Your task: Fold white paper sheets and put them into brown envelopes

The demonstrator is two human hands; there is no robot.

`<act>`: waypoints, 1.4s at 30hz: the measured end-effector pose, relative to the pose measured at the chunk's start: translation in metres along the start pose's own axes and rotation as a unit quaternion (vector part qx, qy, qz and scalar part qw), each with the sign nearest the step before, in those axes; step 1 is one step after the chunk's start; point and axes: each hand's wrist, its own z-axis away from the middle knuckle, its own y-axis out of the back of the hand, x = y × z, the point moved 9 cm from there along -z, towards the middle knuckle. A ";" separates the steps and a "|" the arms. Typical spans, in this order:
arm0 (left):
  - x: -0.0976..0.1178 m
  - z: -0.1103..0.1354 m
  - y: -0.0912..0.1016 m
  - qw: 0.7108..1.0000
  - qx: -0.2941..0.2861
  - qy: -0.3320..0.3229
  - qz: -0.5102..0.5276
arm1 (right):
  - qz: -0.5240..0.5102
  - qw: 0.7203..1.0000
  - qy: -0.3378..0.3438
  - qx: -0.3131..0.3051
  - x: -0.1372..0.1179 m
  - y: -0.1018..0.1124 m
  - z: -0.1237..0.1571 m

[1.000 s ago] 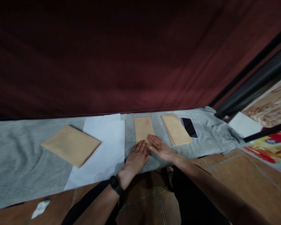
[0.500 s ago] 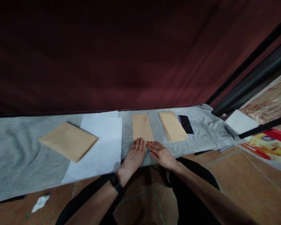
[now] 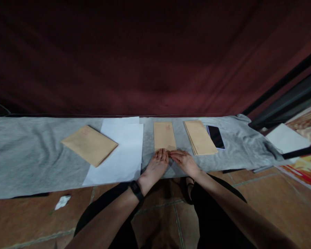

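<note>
From the head view, I see a brown envelope (image 3: 165, 135) lying flat on grey cloth (image 3: 36, 155), between white paper (image 3: 124, 152) and a stack of envelopes (image 3: 200, 138). The left hand (image 3: 157, 165) rests on its near end, fingers straight and close together; the right hand's (image 3: 186, 162) fingers bunch narrowly at the near right corner. Whether either pinches the paper, I can't tell. It should be light, bendy and easily creased, so I'd take it gently by both long edges.
</note>
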 end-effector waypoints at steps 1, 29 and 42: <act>0.000 0.000 0.001 1.000 0.001 0.000 0.005 | 0.004 1.000 -0.002 0.000 0.000 0.000 -0.001; -0.034 -0.004 0.007 0.974 0.069 0.089 0.194 | 0.026 0.998 -0.051 0.021 0.003 -0.003 -0.013; -0.030 -0.004 0.010 0.986 0.052 0.102 0.121 | 0.057 0.996 -0.051 0.038 -0.003 0.000 -0.012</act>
